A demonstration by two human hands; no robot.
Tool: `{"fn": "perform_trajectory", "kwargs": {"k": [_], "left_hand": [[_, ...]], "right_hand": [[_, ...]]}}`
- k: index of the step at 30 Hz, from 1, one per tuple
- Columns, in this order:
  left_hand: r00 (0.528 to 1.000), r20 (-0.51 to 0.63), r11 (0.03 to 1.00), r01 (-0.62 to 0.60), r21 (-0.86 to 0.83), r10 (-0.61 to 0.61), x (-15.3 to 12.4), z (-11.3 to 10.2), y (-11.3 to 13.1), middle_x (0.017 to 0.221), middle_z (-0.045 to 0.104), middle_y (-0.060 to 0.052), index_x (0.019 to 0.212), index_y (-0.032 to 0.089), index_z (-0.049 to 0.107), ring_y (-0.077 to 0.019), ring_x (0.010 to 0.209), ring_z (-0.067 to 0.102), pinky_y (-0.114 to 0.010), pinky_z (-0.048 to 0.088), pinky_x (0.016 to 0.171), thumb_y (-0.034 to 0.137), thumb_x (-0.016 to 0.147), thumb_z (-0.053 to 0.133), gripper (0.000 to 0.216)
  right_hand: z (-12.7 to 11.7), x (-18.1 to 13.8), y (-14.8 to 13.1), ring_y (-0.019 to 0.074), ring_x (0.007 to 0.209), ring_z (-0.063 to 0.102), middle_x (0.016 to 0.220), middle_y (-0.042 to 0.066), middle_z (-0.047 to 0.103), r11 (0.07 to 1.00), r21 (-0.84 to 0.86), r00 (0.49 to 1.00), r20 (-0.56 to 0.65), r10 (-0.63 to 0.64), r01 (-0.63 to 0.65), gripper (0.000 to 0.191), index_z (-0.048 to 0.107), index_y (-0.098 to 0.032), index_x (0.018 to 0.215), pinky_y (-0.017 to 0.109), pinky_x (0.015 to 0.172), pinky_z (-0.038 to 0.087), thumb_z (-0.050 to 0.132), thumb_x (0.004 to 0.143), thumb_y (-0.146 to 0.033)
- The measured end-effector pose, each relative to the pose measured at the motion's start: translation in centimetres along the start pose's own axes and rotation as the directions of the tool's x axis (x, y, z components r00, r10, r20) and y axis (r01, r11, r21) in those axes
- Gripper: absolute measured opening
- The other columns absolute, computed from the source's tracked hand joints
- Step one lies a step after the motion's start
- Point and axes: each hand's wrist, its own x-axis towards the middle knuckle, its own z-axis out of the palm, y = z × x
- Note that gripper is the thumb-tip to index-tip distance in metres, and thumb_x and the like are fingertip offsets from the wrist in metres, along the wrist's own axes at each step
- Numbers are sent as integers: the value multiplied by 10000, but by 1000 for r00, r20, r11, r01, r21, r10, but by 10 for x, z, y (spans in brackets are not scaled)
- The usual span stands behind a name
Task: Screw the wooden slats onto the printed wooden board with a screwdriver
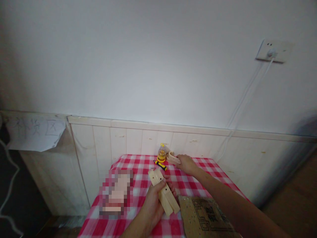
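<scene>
My left hand (155, 201) is closed around a pair of pale wooden pieces (164, 195) with small dark holes, held slanted above the tablecloth with the thumb across them. Farther back, my right hand (186, 164) reaches to a curved wooden piece (173, 158), its fingers at the right end of it. Whether that piece is lifted or resting on the table I cannot tell. Just left of it stands a small clear bottle (161, 153) with yellow parts and amber contents. A yellow and black screwdriver (160, 165) lies in front of the bottle.
A red and white checked cloth (138, 185) covers the table, which meets a panelled wall. At the front right lies a brown printed package (205, 215), partly under my right forearm. A blurred-out object (117, 193) is on the left. A plugged cord hangs from the wall socket (272, 51).
</scene>
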Motion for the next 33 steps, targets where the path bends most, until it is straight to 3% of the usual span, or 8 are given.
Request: {"fn": "perform_trajectory", "kwargs": {"k": [4,8,10,14,18,23,27,33], "left_hand": [[999,38,997,-32,-64,35,4,0,4,799,704,-51,957,151,638,-177,697,681,-308,558,691,289,871,716,180],[998,33,995,-44,-94,47,10,-3,6,903,728,-65,990,150,667,-204,822,708,-327,560,798,392,840,770,303],[997,61,998,-42,-48,45,10,-4,4,923,732,-78,1027,149,683,-234,882,712,-345,556,831,480,818,779,403],[989,149,999,-21,28,17,5,-3,-3,961,732,-107,1085,155,695,-279,1004,692,-359,544,878,610,783,762,550],[982,188,997,-13,73,-1,-3,4,-7,1003,730,-123,1086,164,703,-300,1057,670,-372,523,909,676,702,790,646],[968,220,972,-161,173,121,0,6,-10,934,726,-113,972,154,694,-264,942,680,-339,503,840,708,631,813,661],[964,106,932,-264,248,245,9,-2,-17,928,709,-82,1028,186,658,-209,804,661,-301,478,732,677,512,888,748],[926,139,671,-353,652,351,5,4,-7,537,505,33,576,204,546,-136,546,453,-259,320,574,396,673,866,386]], "right_hand": [[-16,-28,-21,278,1183,607,1229,183,660,986,153,993,-113,-44,61,234,655,-106,1171,434,1015,479,567,994,-233],[-16,-75,-57,189,813,697,888,61,753,906,382,982,-31,-185,183,261,705,-166,916,283,725,536,508,1005,-314],[-12,-94,-72,164,748,689,866,17,752,834,508,965,25,-263,214,166,689,-189,962,233,634,514,618,934,-337],[-8,-112,-85,155,683,628,791,0,686,632,765,942,110,-318,124,117,638,-167,876,214,562,465,708,794,-214],[-12,-115,-83,128,587,558,684,-25,616,663,739,941,124,-314,124,69,596,-170,767,201,511,424,642,814,-188],[-30,-101,-83,149,625,573,716,-1,650,782,591,962,33,-270,199,89,619,-175,738,219,541,388,602,820,-144],[-51,-67,-99,153,620,542,713,32,650,882,406,970,-62,-235,239,154,626,-158,722,248,570,344,634,865,-215],[-66,-27,-130,152,663,558,731,35,666,924,218,949,-98,-299,314,173,656,-156,765,251,604,318,637,906,-254]]}}
